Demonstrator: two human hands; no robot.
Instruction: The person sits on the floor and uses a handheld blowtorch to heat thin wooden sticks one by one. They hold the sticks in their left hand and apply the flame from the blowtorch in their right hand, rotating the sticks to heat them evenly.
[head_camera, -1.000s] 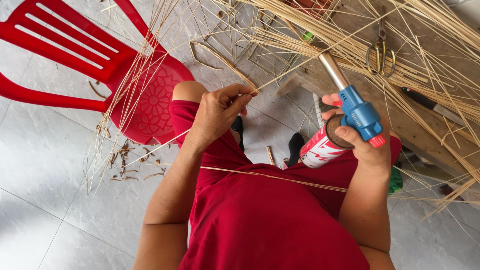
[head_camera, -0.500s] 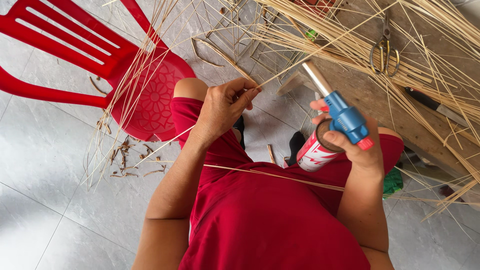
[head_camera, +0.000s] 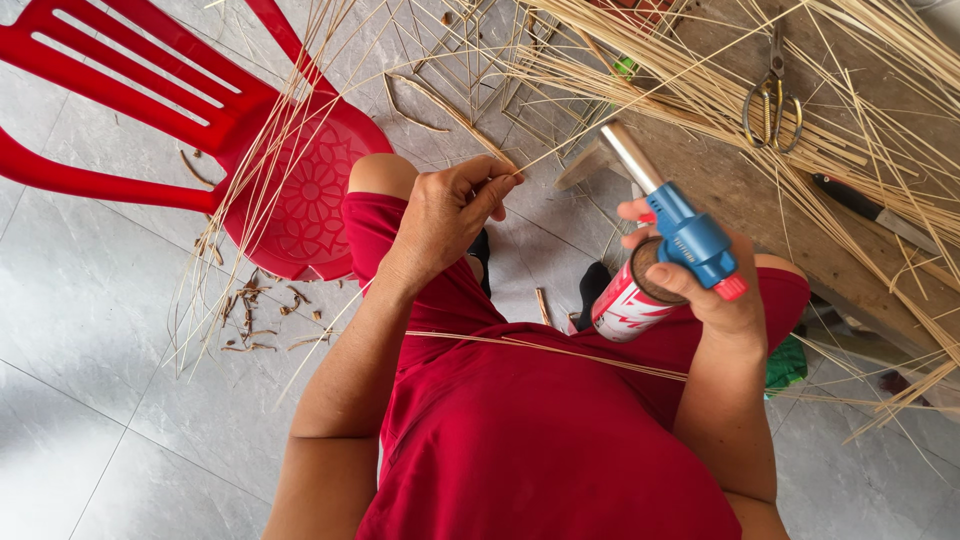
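My left hand (head_camera: 445, 215) pinches a thin pale bamboo strip (head_camera: 620, 105) between thumb and fingers, just above my knee. The strip runs up and right toward a wooden bench. My right hand (head_camera: 715, 290) grips a blue gas torch (head_camera: 680, 225) mounted on a red and white canister (head_camera: 625, 305). The torch's silver nozzle (head_camera: 625, 155) points up and left, close to the strip beyond my left fingertips. No flame shows. Another long strip (head_camera: 540, 350) lies across my red-clothed lap.
A red plastic chair (head_camera: 200, 130) lies tipped on the grey tiled floor at left, with strips draped over it and dry scraps (head_camera: 255, 320) beneath. On the wooden bench (head_camera: 760, 200) at right sit heaps of strips, scissors (head_camera: 770, 100) and a dark-handled knife (head_camera: 860, 200).
My right hand has swung the torch left and down, bringing its nozzle nearer the strip. My left hand has stayed pinched on the strip.
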